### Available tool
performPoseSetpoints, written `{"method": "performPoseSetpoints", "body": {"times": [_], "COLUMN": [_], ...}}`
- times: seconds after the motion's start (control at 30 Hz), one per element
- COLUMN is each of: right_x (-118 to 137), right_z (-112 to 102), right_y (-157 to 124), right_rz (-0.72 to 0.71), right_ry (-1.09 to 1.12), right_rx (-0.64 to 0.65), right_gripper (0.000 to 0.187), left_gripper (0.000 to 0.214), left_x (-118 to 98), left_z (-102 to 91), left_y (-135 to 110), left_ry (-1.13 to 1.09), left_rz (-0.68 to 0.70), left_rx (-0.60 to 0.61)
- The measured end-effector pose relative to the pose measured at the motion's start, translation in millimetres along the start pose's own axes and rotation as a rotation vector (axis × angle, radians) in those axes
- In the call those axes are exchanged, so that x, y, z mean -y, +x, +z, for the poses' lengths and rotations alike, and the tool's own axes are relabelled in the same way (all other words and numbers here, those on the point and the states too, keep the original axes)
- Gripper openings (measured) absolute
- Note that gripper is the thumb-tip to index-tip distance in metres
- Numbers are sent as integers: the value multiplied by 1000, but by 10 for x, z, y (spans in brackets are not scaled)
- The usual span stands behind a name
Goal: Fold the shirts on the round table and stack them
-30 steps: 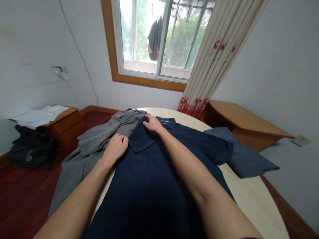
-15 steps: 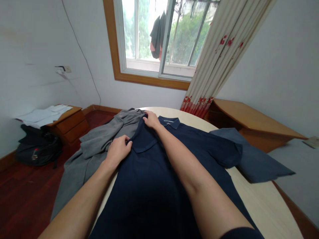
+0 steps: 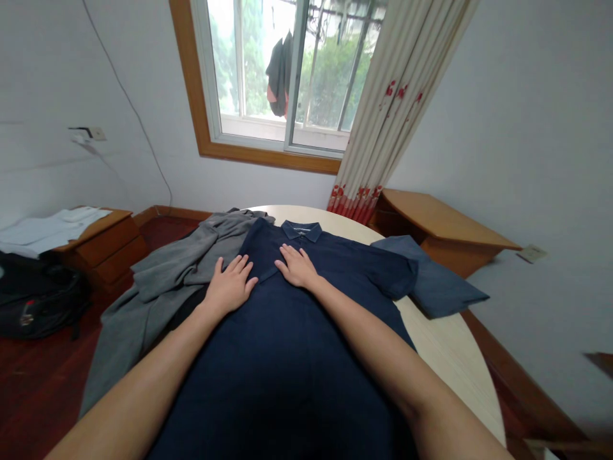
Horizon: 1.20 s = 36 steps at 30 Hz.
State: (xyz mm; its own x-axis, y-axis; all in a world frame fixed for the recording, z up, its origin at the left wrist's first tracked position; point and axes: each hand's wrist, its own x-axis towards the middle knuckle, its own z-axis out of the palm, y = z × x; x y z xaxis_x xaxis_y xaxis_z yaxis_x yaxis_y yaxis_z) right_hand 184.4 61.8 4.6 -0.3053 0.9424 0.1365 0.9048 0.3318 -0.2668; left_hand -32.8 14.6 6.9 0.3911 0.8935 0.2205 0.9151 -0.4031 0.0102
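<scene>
A navy polo shirt (image 3: 335, 262) lies spread on a round pale table (image 3: 460, 358), its collar toward the window. The left sleeve is folded inward over the shirt's body. My left hand (image 3: 230, 281) rests flat, fingers spread, on the shirt's left edge by the folded sleeve. On the chest just below the collar, my right hand (image 3: 297, 266) lies open with its palm down. The right sleeve stretches out to the side. Neither hand grips the cloth.
Grey clothing (image 3: 172, 275) is heaped along the table's left side and hangs over the edge. A folded blue-grey garment (image 3: 443, 281) lies at the right. Beyond stand a wooden desk (image 3: 445, 217) and a small cabinet (image 3: 115, 249) with papers. A black backpack (image 3: 38, 294) sits on the floor.
Both hands have let go of the sleeve edge and now lie flat on the shirt. My right hand came back and right, toward the chest. The view has shifted right.
</scene>
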Motion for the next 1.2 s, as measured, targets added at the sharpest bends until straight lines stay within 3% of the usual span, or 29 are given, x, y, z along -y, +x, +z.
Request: {"method": "performPoseSetpoints", "body": {"times": [0.23,0.4,0.5,0.63,0.77,0.9,1.07,1.2], "right_x": [-761,-1327,-1606,-1803,-1906,-1890,-1513,-1178], "right_z": [-338,-720,-1011,-1290,-1449,-1623,-1758,-1664], "right_y": [-429,-812,-1020,-1186,-1207,-1035,-640,-446], "right_rz": [262,659,909,1075,1059,977,800,690], "right_ry": [-124,-337,-438,-391,-275,-167,-24,404], "right_rx": [-22,-137,-155,-129,-117,-171,-244,-87], "right_gripper": [56,49,56,60,50,41,33,35], "left_gripper": [53,53,53,54,55,53,54,53], "left_x": [-13,-2,-1,-8,-12,-17,-23,-16], "left_z": [0,29,27,13,2,-11,-15,-8], "left_y": [14,19,19,13,4,-2,-7,-18], "left_ry": [44,67,65,71,70,66,79,79], "left_rz": [-28,-31,-37,-35,-28,-34,-40,-32], "left_rx": [39,40,46,48,41,44,35,35]}}
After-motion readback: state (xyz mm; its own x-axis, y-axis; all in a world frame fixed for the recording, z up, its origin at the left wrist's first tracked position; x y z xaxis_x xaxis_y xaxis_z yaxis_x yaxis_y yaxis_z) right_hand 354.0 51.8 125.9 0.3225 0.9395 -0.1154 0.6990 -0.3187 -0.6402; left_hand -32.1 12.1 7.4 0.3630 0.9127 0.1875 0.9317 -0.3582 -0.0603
